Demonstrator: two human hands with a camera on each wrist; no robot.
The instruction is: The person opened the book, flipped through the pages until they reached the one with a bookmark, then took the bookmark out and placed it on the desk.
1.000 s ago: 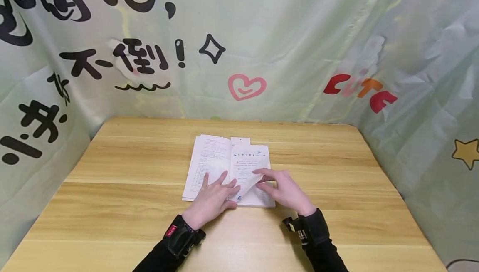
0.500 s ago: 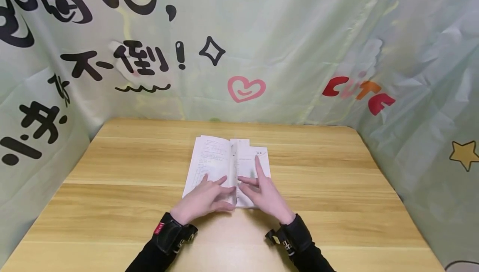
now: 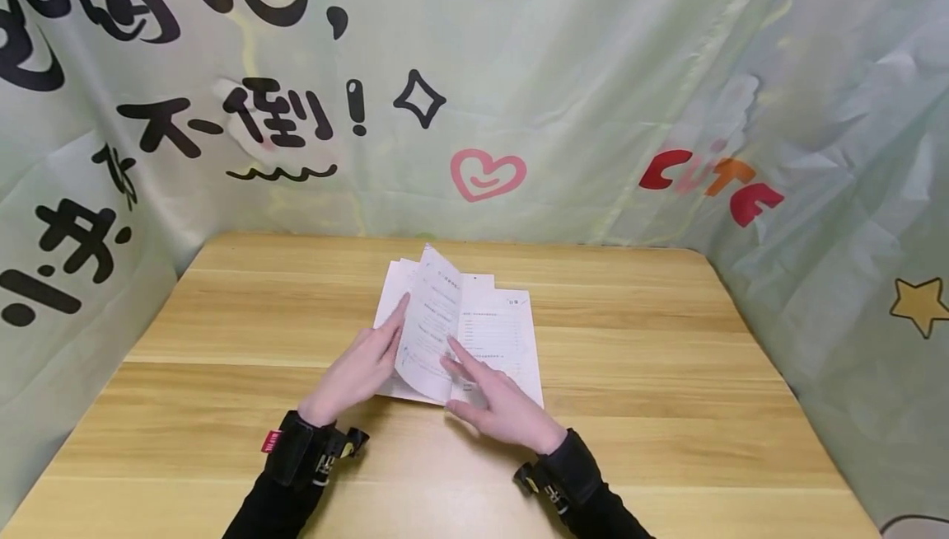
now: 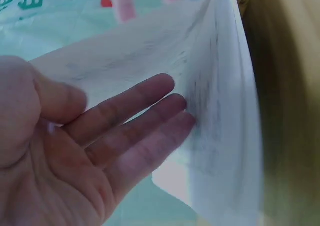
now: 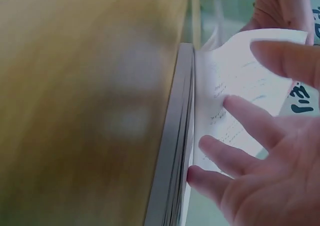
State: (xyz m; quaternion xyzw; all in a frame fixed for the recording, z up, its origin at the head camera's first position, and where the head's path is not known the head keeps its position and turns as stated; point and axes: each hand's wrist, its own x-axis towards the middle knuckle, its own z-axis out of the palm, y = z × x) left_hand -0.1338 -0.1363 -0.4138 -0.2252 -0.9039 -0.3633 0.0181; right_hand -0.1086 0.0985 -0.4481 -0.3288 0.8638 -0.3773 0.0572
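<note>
An open book (image 3: pixel 507 329) with printed pages lies on the table, and one page (image 3: pixel 432 308) stands raised, curving over toward its left half. My left hand (image 3: pixel 354 370) is at the left side of that page, its fingers extended along the paper; in the left wrist view the left fingers (image 4: pixel 150 131) look straight and the thumb pinches nothing. Over the lower middle of the book is my right hand (image 3: pixel 502 409), fingers spread close to the raised page's base. The right wrist view shows the right fingers (image 5: pixel 255 121) apart, beside the book's page edges (image 5: pixel 172 141).
A white slip (image 3: pixel 480 280) sticks out past the top of the book near the spine. The wooden table (image 3: pixel 667 374) spreads around it. A printed fabric backdrop (image 3: pixel 578 94) hangs behind and at both sides.
A page has been lifted and turned leftward, uncovering a different right page. My left hand has moved left and up to the page's outer edge; my right hand has moved slightly left and down.
</note>
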